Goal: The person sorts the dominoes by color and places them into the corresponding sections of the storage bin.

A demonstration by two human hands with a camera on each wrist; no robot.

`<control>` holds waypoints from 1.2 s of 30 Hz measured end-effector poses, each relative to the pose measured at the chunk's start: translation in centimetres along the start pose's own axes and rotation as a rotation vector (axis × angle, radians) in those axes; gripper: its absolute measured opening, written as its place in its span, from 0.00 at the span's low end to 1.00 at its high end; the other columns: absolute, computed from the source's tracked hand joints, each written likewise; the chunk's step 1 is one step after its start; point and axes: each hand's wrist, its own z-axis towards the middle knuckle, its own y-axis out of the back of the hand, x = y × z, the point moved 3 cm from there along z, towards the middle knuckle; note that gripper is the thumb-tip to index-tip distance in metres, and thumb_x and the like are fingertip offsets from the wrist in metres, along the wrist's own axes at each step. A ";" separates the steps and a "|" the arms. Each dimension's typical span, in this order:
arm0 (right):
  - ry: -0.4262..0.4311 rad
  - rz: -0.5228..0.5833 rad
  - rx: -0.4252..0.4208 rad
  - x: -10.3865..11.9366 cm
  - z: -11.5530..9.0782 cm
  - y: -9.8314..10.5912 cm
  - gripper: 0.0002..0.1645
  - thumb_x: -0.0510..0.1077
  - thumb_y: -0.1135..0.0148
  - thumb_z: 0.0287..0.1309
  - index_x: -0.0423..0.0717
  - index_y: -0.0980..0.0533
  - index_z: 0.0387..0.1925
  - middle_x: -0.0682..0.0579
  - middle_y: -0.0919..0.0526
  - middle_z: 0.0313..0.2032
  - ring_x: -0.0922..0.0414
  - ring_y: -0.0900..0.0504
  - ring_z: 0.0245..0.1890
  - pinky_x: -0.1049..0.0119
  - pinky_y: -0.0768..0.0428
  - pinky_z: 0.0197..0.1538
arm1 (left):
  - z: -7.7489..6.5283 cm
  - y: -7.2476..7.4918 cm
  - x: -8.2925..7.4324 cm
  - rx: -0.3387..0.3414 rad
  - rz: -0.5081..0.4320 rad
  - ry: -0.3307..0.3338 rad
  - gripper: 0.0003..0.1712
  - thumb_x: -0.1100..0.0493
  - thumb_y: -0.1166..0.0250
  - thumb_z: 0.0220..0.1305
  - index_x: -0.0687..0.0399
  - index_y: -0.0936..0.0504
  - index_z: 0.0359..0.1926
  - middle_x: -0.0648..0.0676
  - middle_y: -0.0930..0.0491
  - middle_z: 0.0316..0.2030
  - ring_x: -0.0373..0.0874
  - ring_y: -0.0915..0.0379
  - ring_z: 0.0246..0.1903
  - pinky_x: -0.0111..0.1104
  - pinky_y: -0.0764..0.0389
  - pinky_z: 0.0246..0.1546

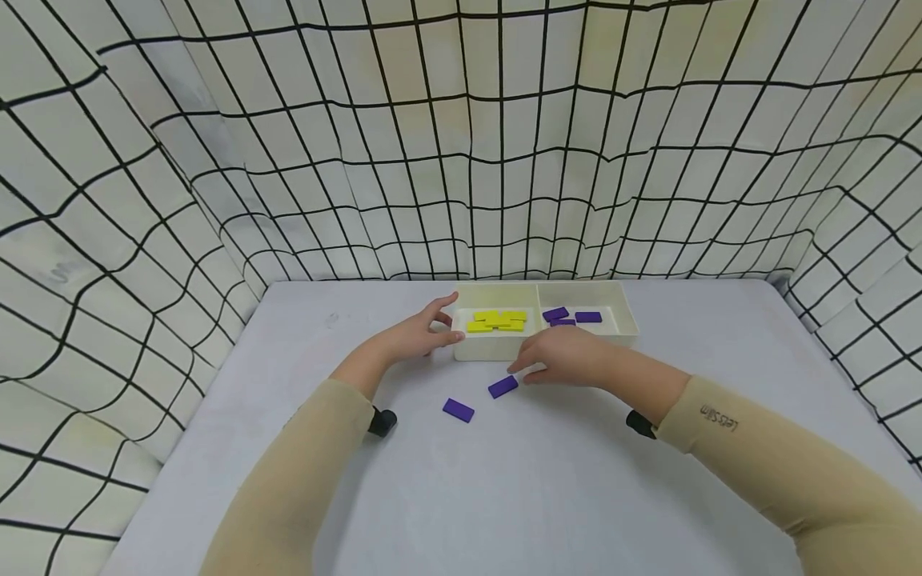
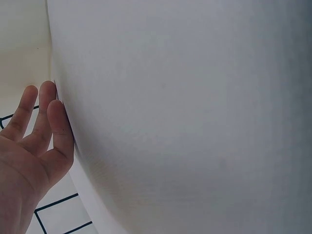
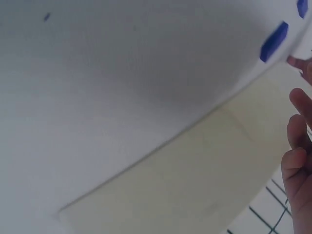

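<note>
A white two-compartment box [image 1: 497,347] stands on the table, with yellow blocks [image 1: 499,325] in its left compartment and purple blocks [image 1: 588,318] in its right one. My left hand [image 1: 414,334] is at the box's left end, thumb by the front corner, fingers loosely spread. In the left wrist view that hand [image 2: 36,151] holds nothing. My right hand [image 1: 565,356] is in front of the box, thumb and forefinger apart, just right of a purple block [image 1: 503,387] on the table. A second purple block [image 1: 458,410] lies nearer, to the left. The right hand's palm side is hidden in the head view.
A white cloth-like surface covers the table [image 1: 504,496]. Behind and at both sides stand pale walls with black netting [image 1: 468,98]. The box's long front wall [image 3: 195,165] slants across the right wrist view.
</note>
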 end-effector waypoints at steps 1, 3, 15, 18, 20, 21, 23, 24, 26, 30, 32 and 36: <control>0.020 -0.011 -0.001 0.2 0.2 -0.3 0.18 0.46 0.28 0.58 0.60 0.15 0.51 0.63 0.15 0.44 0.63 0.18 0.47 0.67 0.21 0.50 | 0.0 0.0 0.0 0.001 -0.001 -0.002 0.50 0.38 0.38 0.66 0.24 0.61 0.78 0.53 0.39 0.69 0.51 0.30 0.59 0.43 0.25 0.55; 0.048 -0.033 -0.003 0.5 0.6 -0.8 0.18 0.46 0.28 0.58 0.60 0.15 0.51 0.63 0.15 0.43 0.64 0.18 0.46 0.69 0.21 0.49 | 0.0 0.0 0.1 0.002 0.000 -0.005 0.50 0.38 0.38 0.66 0.24 0.61 0.78 0.54 0.39 0.69 0.51 0.30 0.59 0.43 0.25 0.55; 0.082 -0.073 0.041 1.3 2.4 -2.5 0.19 0.46 0.28 0.58 0.59 0.16 0.53 0.64 0.14 0.43 0.63 0.18 0.47 0.71 0.22 0.52 | -0.1 -0.2 0.1 0.002 -0.004 -0.010 0.50 0.37 0.38 0.66 0.24 0.60 0.78 0.54 0.39 0.69 0.52 0.31 0.60 0.44 0.25 0.56; 0.088 -0.078 0.045 1.2 2.6 -2.7 0.20 0.46 0.29 0.58 0.60 0.16 0.53 0.64 0.14 0.44 0.63 0.18 0.48 0.70 0.23 0.53 | -0.1 -0.2 0.1 -0.002 -0.003 -0.010 0.50 0.37 0.38 0.66 0.24 0.60 0.78 0.53 0.39 0.69 0.52 0.31 0.60 0.44 0.25 0.56; 0.097 -0.089 0.043 1.2 2.8 -2.9 0.20 0.46 0.29 0.59 0.60 0.16 0.53 0.64 0.14 0.44 0.63 0.18 0.48 0.70 0.23 0.53 | 0.0 -0.1 0.2 -0.004 -0.003 -0.010 0.50 0.36 0.38 0.65 0.23 0.60 0.77 0.53 0.39 0.69 0.51 0.31 0.60 0.44 0.25 0.55; 0.100 -0.097 0.041 1.1 2.8 -2.9 0.20 0.46 0.29 0.59 0.60 0.16 0.54 0.64 0.14 0.44 0.63 0.18 0.47 0.70 0.23 0.53 | 0.0 -0.1 0.2 -0.005 -0.004 -0.012 0.50 0.36 0.38 0.65 0.23 0.60 0.77 0.53 0.39 0.69 0.51 0.31 0.60 0.44 0.25 0.55; 0.106 -0.110 0.037 1.1 2.9 -3.0 0.20 0.47 0.29 0.59 0.60 0.16 0.54 0.64 0.14 0.44 0.63 0.18 0.47 0.70 0.23 0.53 | 0.1 -0.1 0.2 -0.004 -0.006 -0.016 0.50 0.36 0.38 0.66 0.24 0.60 0.78 0.53 0.39 0.69 0.51 0.31 0.60 0.44 0.25 0.55; 0.107 -0.112 0.036 1.1 2.9 -3.1 0.20 0.47 0.29 0.59 0.60 0.16 0.54 0.64 0.14 0.44 0.63 0.18 0.47 0.70 0.23 0.53 | 0.1 -0.1 0.2 -0.003 -0.007 -0.019 0.50 0.37 0.38 0.66 0.24 0.60 0.78 0.53 0.39 0.69 0.52 0.31 0.60 0.44 0.25 0.55; 0.108 -0.120 0.031 1.2 2.8 -3.1 0.19 0.47 0.29 0.59 0.60 0.16 0.53 0.64 0.14 0.43 0.63 0.18 0.46 0.70 0.23 0.53 | 0.1 -0.2 0.2 -0.004 -0.005 -0.021 0.49 0.37 0.39 0.66 0.24 0.60 0.78 0.54 0.39 0.69 0.52 0.31 0.60 0.44 0.25 0.55; 0.110 -0.124 0.022 1.2 2.8 -3.2 0.19 0.46 0.29 0.59 0.59 0.16 0.53 0.64 0.14 0.43 0.64 0.18 0.45 0.71 0.23 0.52 | 0.0 -0.2 0.2 -0.008 0.007 -0.016 0.49 0.38 0.39 0.67 0.25 0.61 0.78 0.54 0.39 0.69 0.52 0.30 0.61 0.45 0.24 0.56; 0.111 -0.126 0.017 1.2 2.8 -3.2 0.19 0.46 0.29 0.58 0.59 0.16 0.53 0.64 0.14 0.42 0.64 0.18 0.45 0.71 0.23 0.52 | 0.0 -0.2 0.3 -0.012 0.011 -0.010 0.50 0.37 0.38 0.66 0.24 0.61 0.78 0.54 0.39 0.69 0.51 0.30 0.60 0.45 0.24 0.56; 0.098 -0.105 0.019 1.2 2.7 -3.1 0.20 0.46 0.28 0.58 0.59 0.16 0.53 0.63 0.14 0.42 0.63 0.18 0.45 0.70 0.22 0.52 | 0.0 -0.1 0.3 -0.013 0.007 -0.011 0.49 0.37 0.38 0.66 0.23 0.60 0.77 0.53 0.39 0.69 0.52 0.31 0.61 0.45 0.25 0.56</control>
